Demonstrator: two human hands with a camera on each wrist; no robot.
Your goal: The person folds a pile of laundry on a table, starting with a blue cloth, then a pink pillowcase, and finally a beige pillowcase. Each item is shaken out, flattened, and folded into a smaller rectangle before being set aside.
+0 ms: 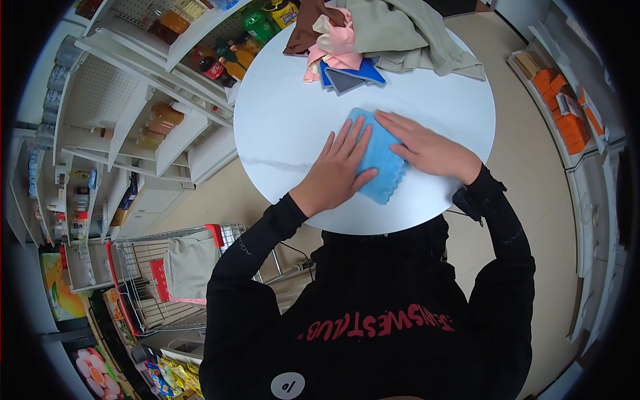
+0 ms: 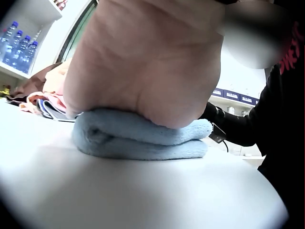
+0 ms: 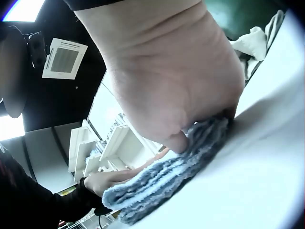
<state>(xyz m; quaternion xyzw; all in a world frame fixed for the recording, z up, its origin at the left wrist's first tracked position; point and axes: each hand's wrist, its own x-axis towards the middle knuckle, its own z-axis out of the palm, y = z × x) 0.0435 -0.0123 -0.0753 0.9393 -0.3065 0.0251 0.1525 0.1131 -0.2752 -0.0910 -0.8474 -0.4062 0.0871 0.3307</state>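
Note:
A light blue fluffy towel (image 1: 385,175), folded into a compact rectangle, lies on the round white table (image 1: 280,133). My left hand (image 1: 338,168) rests flat across its left part with straight, slightly spread fingers. In the left wrist view the palm (image 2: 147,71) presses on the top of the folded towel (image 2: 143,145), whose rounded fold and stacked layers show. My right hand (image 1: 430,149) lies along the towel's right edge, fingers extended toward its far corner and thumb on top. The right wrist view shows that hand (image 3: 176,81) against the layered, wavy edge of the towel (image 3: 167,179).
At the table's far side lie a grey-green garment (image 1: 407,37), pink cloth (image 1: 337,47), brown cloth (image 1: 308,27) and a folded blue-and-grey cloth (image 1: 353,77). A shopping cart (image 1: 193,267) stands at lower left. Shelves with bottles (image 1: 217,70) are on the left, more shelves (image 1: 567,113) on the right.

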